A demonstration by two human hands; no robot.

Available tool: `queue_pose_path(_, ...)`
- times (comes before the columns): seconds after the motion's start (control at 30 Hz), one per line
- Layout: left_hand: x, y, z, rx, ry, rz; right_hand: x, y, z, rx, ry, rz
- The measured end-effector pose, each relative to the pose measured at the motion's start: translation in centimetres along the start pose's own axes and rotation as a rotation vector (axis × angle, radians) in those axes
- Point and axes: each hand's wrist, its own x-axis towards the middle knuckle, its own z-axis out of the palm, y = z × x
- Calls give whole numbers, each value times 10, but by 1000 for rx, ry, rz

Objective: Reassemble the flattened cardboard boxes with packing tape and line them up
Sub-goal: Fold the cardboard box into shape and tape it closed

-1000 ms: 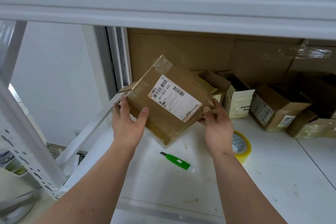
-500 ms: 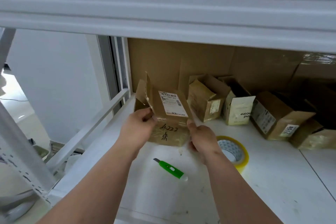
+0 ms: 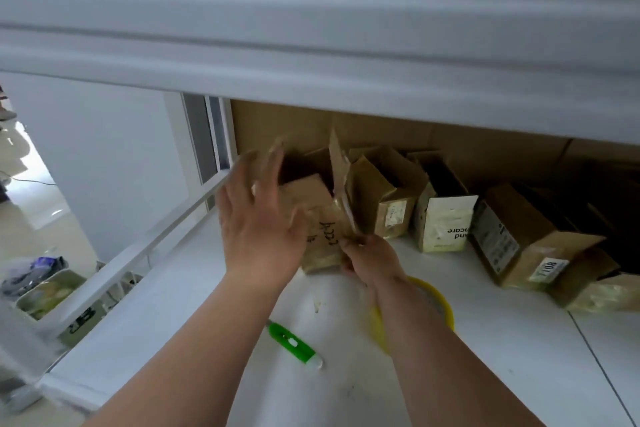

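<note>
Stood box on surface beside row; right hand pinched flap, left hand spread flat. Lining-up underway.

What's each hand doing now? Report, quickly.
Left hand: open, fingers straight against the cardboard box.
Right hand: gripping the box's lower right edge.

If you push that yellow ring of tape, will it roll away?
Probably not as it lies. The yellow tape roll seems to rest flat on the white shelf, partly hidden by the right forearm, so a push would likely slide it. Stood on edge, its round shape would likely roll. It looks stiff enough to keep its ring shape when lifted.
</note>
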Motion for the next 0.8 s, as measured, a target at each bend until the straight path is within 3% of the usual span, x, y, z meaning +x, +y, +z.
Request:
queue_pose_path(0.1, -7, -13, 16, -220, -216, -419, 3, -2, -1, -237, 1, -29)
queue_pose_path(0.17, -11, -19, 27, -412, -407, -591, 3, -3, -1, -365, 51, -109)
queue_pose_path(0.27, -11, -21, 38, -386, -531, -521, 2, -8, -3, -320, 119, -174)
queue_pose_path(0.4, -4, -23, 47, -415, -636, -418, 1, -14, -1, -198, 89, -181)
queue_pose_path(0.53, 7, -34, 57, -472, -718, -430, 4, -17, 1, -183, -26, -209)
queue_pose_path(0.63, 16, -33, 62, -581, -803, -451, 8, -16, -10, -248, -11, -216)
queue_pose_path(0.73, 20, -26, 69, -622, -793, -435, 4, -6, -32, -362, 238, -215)
queue_pose_path(0.8, 22, -19, 72, -638, -741, -467, 2, 5, -54, -189, 512, -177)
